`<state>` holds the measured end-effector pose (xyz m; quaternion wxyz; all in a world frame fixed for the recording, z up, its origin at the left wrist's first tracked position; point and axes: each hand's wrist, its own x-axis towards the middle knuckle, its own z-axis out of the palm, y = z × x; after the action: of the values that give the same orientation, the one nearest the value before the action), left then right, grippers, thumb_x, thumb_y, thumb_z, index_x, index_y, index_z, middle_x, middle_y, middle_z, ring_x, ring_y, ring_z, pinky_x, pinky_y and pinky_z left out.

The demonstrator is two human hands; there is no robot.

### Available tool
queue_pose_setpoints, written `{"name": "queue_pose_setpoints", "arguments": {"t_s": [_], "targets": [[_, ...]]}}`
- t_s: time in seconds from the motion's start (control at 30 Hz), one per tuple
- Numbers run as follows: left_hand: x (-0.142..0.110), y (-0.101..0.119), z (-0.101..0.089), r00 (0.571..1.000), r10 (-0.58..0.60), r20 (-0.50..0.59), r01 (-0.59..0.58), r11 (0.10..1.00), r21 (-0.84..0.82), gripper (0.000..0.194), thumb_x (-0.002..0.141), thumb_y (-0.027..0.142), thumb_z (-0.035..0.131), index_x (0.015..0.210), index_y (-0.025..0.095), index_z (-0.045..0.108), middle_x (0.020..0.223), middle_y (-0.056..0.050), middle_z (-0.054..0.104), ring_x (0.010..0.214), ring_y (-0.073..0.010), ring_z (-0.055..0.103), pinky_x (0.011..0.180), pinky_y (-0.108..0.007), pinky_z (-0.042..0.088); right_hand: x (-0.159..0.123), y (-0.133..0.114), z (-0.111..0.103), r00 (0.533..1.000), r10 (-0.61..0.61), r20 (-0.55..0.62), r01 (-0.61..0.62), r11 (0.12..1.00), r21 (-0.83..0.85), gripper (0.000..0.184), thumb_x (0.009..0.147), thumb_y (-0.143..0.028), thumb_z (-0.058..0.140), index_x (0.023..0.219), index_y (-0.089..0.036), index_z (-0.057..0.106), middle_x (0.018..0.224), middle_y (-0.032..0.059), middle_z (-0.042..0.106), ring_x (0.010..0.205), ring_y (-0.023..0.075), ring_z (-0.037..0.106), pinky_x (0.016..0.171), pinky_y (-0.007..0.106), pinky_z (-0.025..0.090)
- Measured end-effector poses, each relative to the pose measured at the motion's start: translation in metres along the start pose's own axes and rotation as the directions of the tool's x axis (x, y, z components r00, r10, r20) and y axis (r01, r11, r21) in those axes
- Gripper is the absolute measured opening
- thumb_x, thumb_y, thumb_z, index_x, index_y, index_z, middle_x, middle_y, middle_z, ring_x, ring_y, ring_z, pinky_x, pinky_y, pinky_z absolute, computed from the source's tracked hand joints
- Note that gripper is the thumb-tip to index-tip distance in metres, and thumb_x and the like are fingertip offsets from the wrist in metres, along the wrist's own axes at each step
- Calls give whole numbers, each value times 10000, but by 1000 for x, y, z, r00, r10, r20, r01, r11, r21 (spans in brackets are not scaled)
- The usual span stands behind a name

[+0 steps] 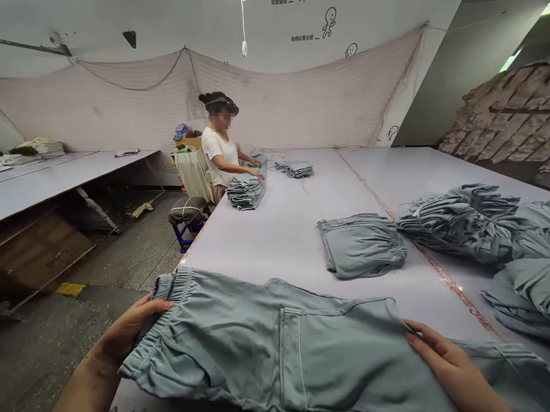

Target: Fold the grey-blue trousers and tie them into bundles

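Grey-green elastic-waist trousers (234, 337) with a side pocket stretch sideways in front of me, over the near edge of the table. My left hand (130, 327) grips the gathered waistband, its thumb on top and the other fingers hidden behind the cloth. Farther along, my right hand (445, 362) pinches the garment by its upper edge; part of that grip is hidden. Beneath my right forearm lies more cloth of the same colour (513, 370). Just beyond the trousers, a folded stack of similar garments (361, 245) rests on the table.
Bundled garments (464, 221) pile up at the right of the white table (283, 230). At its far left edge a co-worker (220, 147) handles a folded stack (246, 192). A stool (188, 218) stands by the aisle, and another table (69, 169) is at left.
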<state>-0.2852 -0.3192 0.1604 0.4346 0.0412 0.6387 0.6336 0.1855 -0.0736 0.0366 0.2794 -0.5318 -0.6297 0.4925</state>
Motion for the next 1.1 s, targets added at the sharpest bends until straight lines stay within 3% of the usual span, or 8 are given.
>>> {"name": "queue_pose_setpoints", "arguments": {"t_s": [0.17, 0.37, 0.47, 0.6, 0.7, 0.8, 0.97, 1.1], "targets": [[32, -5, -44, 1000, -1, 14, -1, 989, 145, 579, 562, 95, 765, 1090, 151, 535, 736, -57, 732, 697, -294, 710, 597, -374, 586, 14, 56, 40, 984, -96, -147, 65, 977, -201, 459, 641, -541, 521, 918, -225, 707, 929, 70, 751, 930, 304, 680, 795, 372, 553], [61, -7, -52, 989, 63, 131, -117, 880, 461, 654, 644, 219, 673, 1261, 197, 458, 989, -75, 724, 955, -299, 681, 839, -427, 549, 24, 93, 60, 966, -59, -252, -50, 913, -404, 430, 684, -467, 432, 935, -230, 689, 991, 77, 742, 956, 295, 678, 862, 384, 527], [70, -1, -55, 948, 249, 200, -308, 548, 778, 609, 701, 228, 544, 1302, 168, 463, 1295, -116, 599, 1232, -294, 524, 1063, -426, 394, 18, 96, 66, 965, -119, -235, -7, 881, -472, 483, 779, -429, 374, 1110, -211, 650, 1113, 80, 706, 1044, 278, 650, 904, 368, 502], [68, -3, -46, 914, 363, 184, -213, 40, 976, 621, 817, 246, 387, 1413, 85, 316, 1392, -202, 485, 1251, -350, 485, 1038, -495, 385, 10, 100, 75, 987, -35, -159, -75, 771, -632, 489, 866, -263, 307, 1285, -196, 550, 1150, 95, 687, 1037, 254, 651, 886, 345, 481], [54, -27, -22, 707, 623, 335, -185, -295, 937, 585, 870, 290, 337, 1402, 48, 326, 1370, -258, 464, 1269, -426, 426, 1022, -612, 336, 4, 95, 78, 978, 136, -156, -207, 657, -725, 501, 881, -183, 298, 1345, -152, 484, 1102, 145, 692, 979, 271, 661, 826, 353, 476], [38, -70, 12, 569, 562, 600, -462, -386, 799, 493, 881, 329, 386, 1298, 80, 466, 1308, -212, 537, 1263, -342, 446, 1067, -502, 337, -6, 74, 84, 964, 103, -246, -261, 546, -796, 517, 893, -180, 320, 1399, -123, 408, 1084, 196, 667, 904, 296, 656, 771, 393, 476], [23, -149, 54, 693, 27, 720, -706, -172, 687, 243, 866, 242, 417, 1001, 165, 604, 1046, -103, 644, 979, -228, 597, 879, -344, 459, -33, 22, 139, 951, -300, -69, 78, 452, -889, 447, 888, -178, 370, 1315, -125, 493, 1178, 197, 602, 1044, 291, 569, 891, 410, 433], [27, -187, 53, 781, -96, 617, -611, -325, 722, 231, 796, 199, 472, 933, 146, 650, 1055, -118, 646, 1039, -293, 571, 902, -417, 420, -64, 3, 221, 973, -102, 205, 224, 608, -761, 464, 910, -447, 385, 1220, -156, 571, 1061, 157, 655, 928, 273, 629, 794, 370, 489]]}}
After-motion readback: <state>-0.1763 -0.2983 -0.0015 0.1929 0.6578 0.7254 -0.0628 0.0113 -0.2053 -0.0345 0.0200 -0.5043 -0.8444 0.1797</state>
